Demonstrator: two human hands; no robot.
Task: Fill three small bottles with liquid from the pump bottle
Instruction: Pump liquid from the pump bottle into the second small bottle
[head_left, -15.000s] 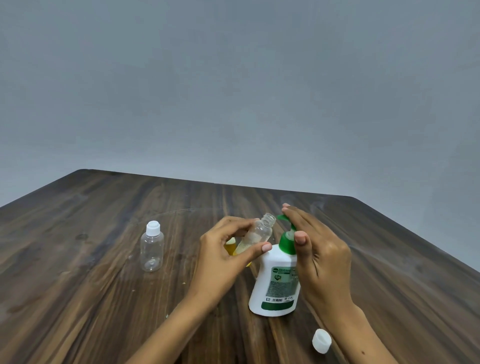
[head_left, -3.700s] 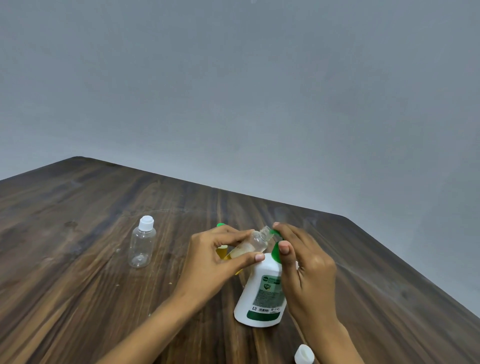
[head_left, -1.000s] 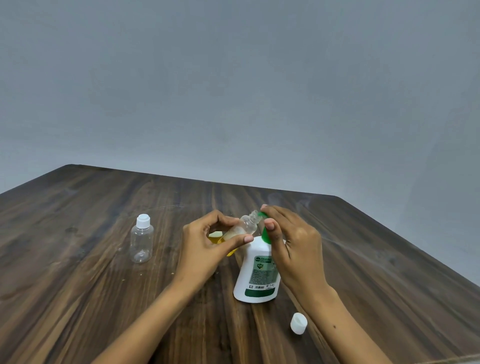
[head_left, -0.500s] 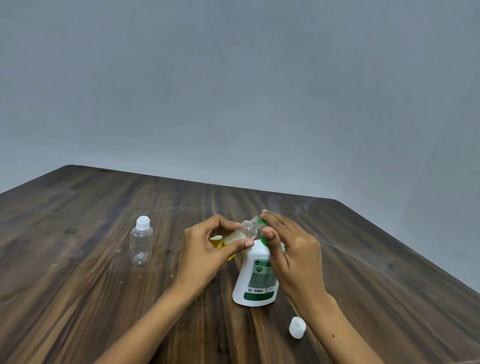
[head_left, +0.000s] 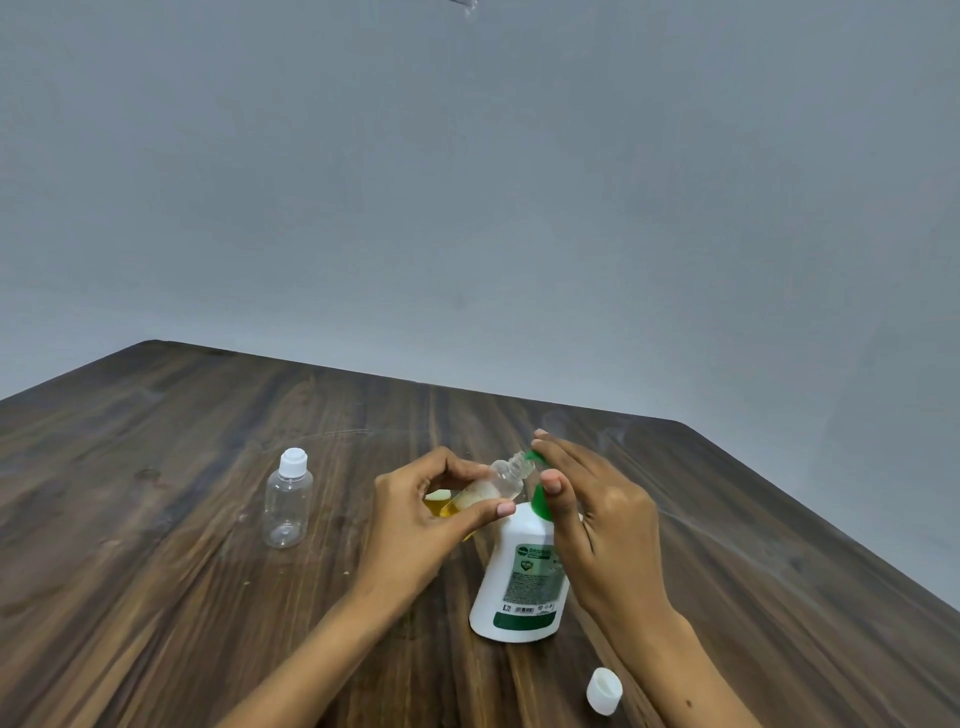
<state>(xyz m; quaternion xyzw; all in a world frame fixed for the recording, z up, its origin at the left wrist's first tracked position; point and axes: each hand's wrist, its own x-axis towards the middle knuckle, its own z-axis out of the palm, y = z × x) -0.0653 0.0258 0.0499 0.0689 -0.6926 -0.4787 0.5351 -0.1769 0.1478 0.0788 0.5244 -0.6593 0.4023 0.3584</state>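
a: where's the pump bottle (head_left: 521, 582)?
b: it stands upright on the wooden table (head_left: 156, 519), white with a green label and a green pump head (head_left: 537, 499), near the table's front edge and a little right of centre.

a: and the hands?
b: the left hand (head_left: 415, 525) pinches a small open bottle (head_left: 493, 486) between thumb and fingers, curled round its body. the bottle is tilted, its threaded mouth up at the green spout. pale yellowish liquid sits in its lower part (how full it is, i cannot tell).

a: the right?
b: the right hand (head_left: 597, 519) rests over the pump head, fingers stretched out along the top and close together, thumb lying against the green collar. whether it is pressing down i cannot tell.

a: the other bottles?
b: a capped clear bottle (head_left: 287, 500) stands upright to the left, well apart from the hands, and looks empty. something yellow (head_left: 439, 506) shows just behind the left hand, mostly hidden, so i cannot say what it is.

a: anything else?
b: a loose white cap (head_left: 604, 690) lies on the table near the right forearm, in front of the pump bottle. a plain grey wall (head_left: 467, 208) stands behind.
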